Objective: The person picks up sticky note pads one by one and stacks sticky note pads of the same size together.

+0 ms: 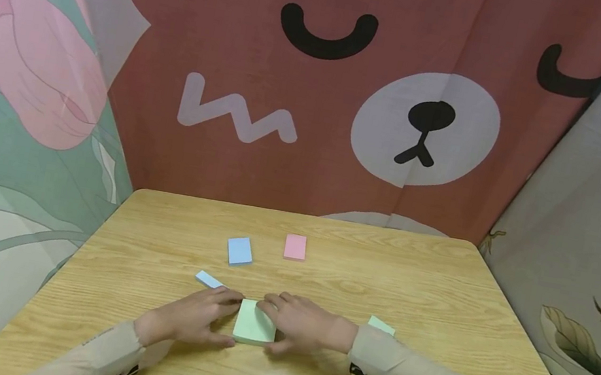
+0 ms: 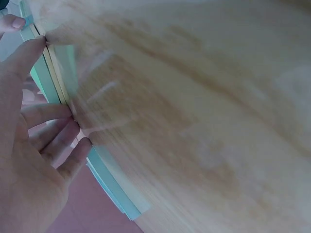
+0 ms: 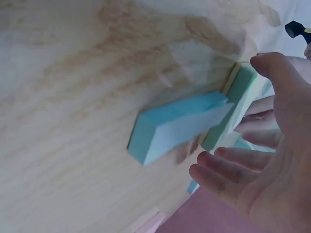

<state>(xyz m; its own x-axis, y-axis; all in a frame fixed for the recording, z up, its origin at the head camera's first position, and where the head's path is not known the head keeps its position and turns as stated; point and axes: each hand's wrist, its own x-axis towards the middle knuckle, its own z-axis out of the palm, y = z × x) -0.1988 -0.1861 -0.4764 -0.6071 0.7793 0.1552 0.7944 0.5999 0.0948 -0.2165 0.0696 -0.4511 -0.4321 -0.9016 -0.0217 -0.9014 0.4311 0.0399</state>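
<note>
A pale green sticky note pad (image 1: 255,326) lies at the near middle of the table, between my two hands. My left hand (image 1: 195,316) holds its left side, thumb by the near corner and fingers by the far corner. My right hand (image 1: 307,326) grips the right side, thumb at the near edge and fingertips over the top. A thin yellow layer (image 3: 233,77) shows under the green pad (image 3: 238,94) in the right wrist view. Close beside my left fingers lies a light blue strip pad (image 1: 209,279). A blue-green block (image 3: 180,126) stands near my right fingers.
Farther back on the wooden table (image 1: 381,274) lie a blue note pad (image 1: 239,251) and a pink one (image 1: 295,247). Another pale green pad (image 1: 381,324) is partly hidden by my right sleeve (image 1: 424,374). Printed curtains (image 1: 301,181) hang behind and at both sides.
</note>
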